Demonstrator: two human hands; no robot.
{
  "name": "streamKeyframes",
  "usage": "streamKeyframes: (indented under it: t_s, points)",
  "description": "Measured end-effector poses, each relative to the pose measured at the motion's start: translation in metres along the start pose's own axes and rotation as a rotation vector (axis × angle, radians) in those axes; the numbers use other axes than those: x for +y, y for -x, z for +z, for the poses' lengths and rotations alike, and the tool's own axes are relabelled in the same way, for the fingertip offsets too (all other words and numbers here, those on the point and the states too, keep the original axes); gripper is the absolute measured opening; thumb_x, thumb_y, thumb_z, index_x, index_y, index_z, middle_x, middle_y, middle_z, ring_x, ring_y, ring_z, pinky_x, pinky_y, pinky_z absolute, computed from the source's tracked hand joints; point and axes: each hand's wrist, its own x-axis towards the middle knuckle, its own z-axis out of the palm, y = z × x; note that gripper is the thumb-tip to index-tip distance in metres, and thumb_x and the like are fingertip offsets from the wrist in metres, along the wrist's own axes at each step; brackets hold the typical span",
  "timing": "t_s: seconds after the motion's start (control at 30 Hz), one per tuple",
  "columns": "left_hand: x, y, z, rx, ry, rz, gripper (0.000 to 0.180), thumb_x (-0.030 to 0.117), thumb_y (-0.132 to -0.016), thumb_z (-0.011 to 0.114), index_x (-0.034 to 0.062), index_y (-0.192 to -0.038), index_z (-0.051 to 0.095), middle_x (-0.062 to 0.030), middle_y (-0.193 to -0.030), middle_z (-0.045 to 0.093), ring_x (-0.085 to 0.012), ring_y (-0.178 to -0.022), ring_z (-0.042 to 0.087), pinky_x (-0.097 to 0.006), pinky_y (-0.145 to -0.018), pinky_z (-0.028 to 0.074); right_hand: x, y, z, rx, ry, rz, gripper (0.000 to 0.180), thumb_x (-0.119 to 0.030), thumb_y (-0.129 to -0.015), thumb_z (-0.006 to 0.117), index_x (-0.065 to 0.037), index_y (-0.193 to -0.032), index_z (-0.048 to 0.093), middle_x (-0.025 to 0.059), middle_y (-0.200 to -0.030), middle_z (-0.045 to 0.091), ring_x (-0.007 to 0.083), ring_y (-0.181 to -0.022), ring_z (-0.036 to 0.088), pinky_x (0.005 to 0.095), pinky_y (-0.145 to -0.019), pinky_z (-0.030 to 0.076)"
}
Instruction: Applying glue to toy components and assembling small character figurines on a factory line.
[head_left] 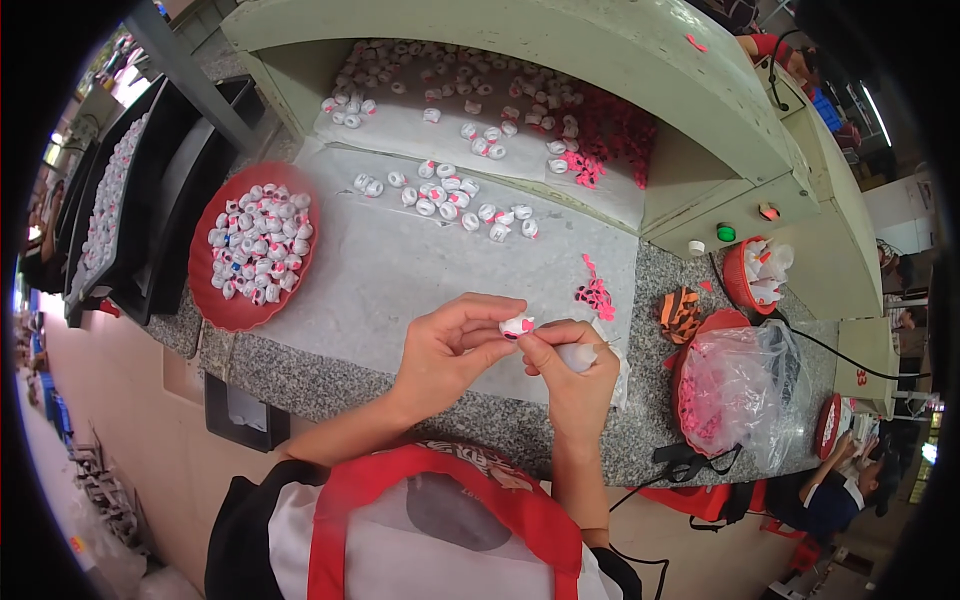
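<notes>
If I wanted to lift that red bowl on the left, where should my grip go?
Probably on the rim, left and right sides, coming from the near end: the red bowl looks wide and shallow, its edge shows bare, and small white pieces fill the middle.

A bowl (236,319) of pieces (262,240) sits left of the sheet (400,260), a bag (745,375) right.

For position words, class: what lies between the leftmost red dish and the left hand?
Only white sheet, between red dish and left hand (head view).
</notes>
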Motion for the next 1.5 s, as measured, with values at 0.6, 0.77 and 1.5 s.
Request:
streamKeyframes:
  t_s: [0.6, 0.77, 1.5]
  points:
    - [-0.004, -0.003, -0.008, -0.081, 0.000, -0.111, 0.025, -0.005, -0.078, 0.054, -0.0035, -0.103, 0.054, -0.0122, -0.097, 0.058, -0.0167, -0.092, 0.056, -0.028, -0.081, 0.046, 0.001, -0.009, -0.012, -0.154, 0.155, -0.145, 0.017, 0.006, -0.065, 0.067, 0.001, -0.081, 0.061, 0.0021, -0.072, 0.054, 0.0070, -0.061, 0.049, 0.0185, -0.051, 0.038]
    - [-0.008, -0.005, -0.012, 0.070, 0.301, -0.372, 0.026, 0.004, -0.078, 0.058, -0.0029, -0.103, 0.054, -0.0106, -0.091, 0.059, -0.0147, -0.085, 0.058, -0.026, -0.075, 0.047, 0.009, -0.008, -0.003, -0.093, 0.240, -0.254, 0.017, 0.005, -0.066, 0.066, 0.001, -0.082, 0.061, 0.0047, -0.079, 0.055, 0.0086, -0.061, 0.050, 0.0200, -0.053, 0.041]
    - [0.010, 0.013, -0.063, 0.097, 0.068, -0.152, 0.019, -0.004, -0.075, 0.060, -0.0033, -0.091, 0.052, -0.0139, -0.086, 0.061, -0.0166, -0.074, 0.061, -0.026, -0.064, 0.051, 0.041, -0.017, 0.052, -0.292, -0.051, -0.042, 0.013, 0.000, -0.072, 0.064, 0.002, -0.083, 0.058, 0.0096, -0.086, 0.058, 0.0106, -0.065, 0.055, 0.0212, -0.053, 0.045]
